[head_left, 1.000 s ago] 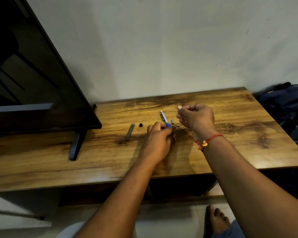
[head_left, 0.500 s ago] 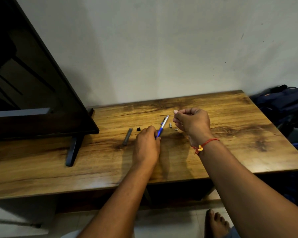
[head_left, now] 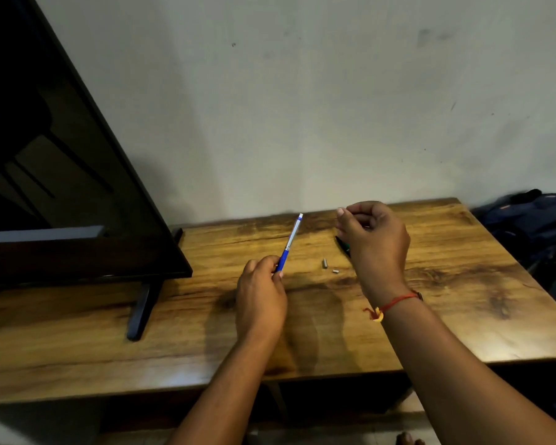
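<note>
My left hand (head_left: 260,293) grips the blue lower end of a blue and clear pen barrel (head_left: 291,240), which points up and to the right above the wooden table (head_left: 463,300). My right hand (head_left: 373,239) is raised beside it, fingers curled, thumb pressed to the forefinger as if pinching something thin; the pinched thing itself is too fine to make out. Two small metal pen pieces (head_left: 325,263) (head_left: 335,271) lie on the table between my hands. A dark pointed piece (head_left: 342,244) shows partly under my right hand.
A large dark TV (head_left: 61,187) stands on the table's left part, its black foot (head_left: 140,311) reaching toward the front edge. A plain wall runs behind the table. A dark blue backpack (head_left: 533,220) lies off the table's right end.
My left hand has lifted the pen barrel off the table and tilted it upward. My right hand rose slightly, still pinched. The view shifted upward.
</note>
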